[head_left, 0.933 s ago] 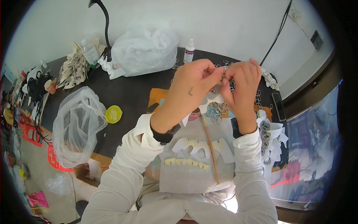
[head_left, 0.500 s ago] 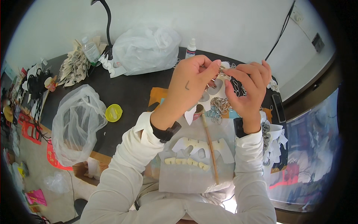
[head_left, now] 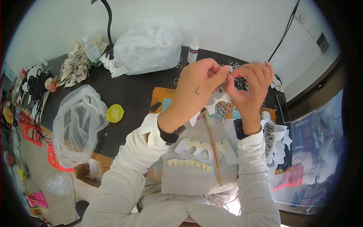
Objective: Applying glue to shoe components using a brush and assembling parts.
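In front of me, above the far part of the table, my left hand and my right hand meet fingertip to fingertip. Both pinch at a small metal ring, partly hidden by the fingers. A white cut-out piece shows below and behind my left hand; whether its fingers grip it is hidden. Beneath my hands lies a pile of metal rings. Nearer me, a white scalloped piece and a row of cream tabs rest on a pale sheet, with a thin brush across it.
Several oval rings lie beyond my right hand. A white bottle and a stuffed plastic bag stand at the back. To the left are a clear bag and a yellow lid. A phone lies at the right edge.
My left hand has shifted slightly right and turned, bringing its fingertips closer to my right hand's. The right fingers have closed in around the ring.
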`<state>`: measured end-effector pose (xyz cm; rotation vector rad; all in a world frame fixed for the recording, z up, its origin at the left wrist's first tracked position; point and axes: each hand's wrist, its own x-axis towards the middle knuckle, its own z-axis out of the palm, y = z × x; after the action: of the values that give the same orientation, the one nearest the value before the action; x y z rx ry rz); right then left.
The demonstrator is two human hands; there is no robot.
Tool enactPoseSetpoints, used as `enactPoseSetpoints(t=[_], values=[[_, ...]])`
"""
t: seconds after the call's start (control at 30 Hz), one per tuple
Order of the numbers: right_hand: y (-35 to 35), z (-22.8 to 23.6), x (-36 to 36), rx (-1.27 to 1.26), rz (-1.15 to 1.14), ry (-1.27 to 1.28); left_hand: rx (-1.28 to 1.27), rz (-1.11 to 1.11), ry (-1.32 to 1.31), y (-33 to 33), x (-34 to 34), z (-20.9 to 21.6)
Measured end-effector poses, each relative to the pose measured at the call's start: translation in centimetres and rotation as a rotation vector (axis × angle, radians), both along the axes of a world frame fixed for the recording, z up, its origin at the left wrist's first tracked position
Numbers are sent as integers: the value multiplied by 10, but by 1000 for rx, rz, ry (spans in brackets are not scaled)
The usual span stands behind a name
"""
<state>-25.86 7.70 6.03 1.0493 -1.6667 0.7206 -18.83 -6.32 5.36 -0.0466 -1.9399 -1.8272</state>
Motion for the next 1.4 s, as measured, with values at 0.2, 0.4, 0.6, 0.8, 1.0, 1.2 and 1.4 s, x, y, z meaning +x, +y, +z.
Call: enactPoseSetpoints(t=[0.2, 0.4, 0.6, 0.8, 1.0, 1.2, 1.4], values=[[-2, -8, -5, -29, -13, -31, -38, 19, -2, 6, -2, -6], [11, -5, -12, -45, 141, -207, -18, 10, -23, 7, 1, -1], [10, 13, 2, 114, 108, -134, 105, -21, -9, -13, 0, 3], [8, 5, 6, 76, -14, 67, 77, -5, -14, -9, 2, 6], [9, 1, 13, 100, 0, 230, 114, 3, 30, -8, 2, 6], [10, 5, 9, 140, -14, 232, 191, -40, -17, -9, 11, 18], [15, 10, 11, 160, -1, 117, 172, -102, 64, -15, 17, 26]])
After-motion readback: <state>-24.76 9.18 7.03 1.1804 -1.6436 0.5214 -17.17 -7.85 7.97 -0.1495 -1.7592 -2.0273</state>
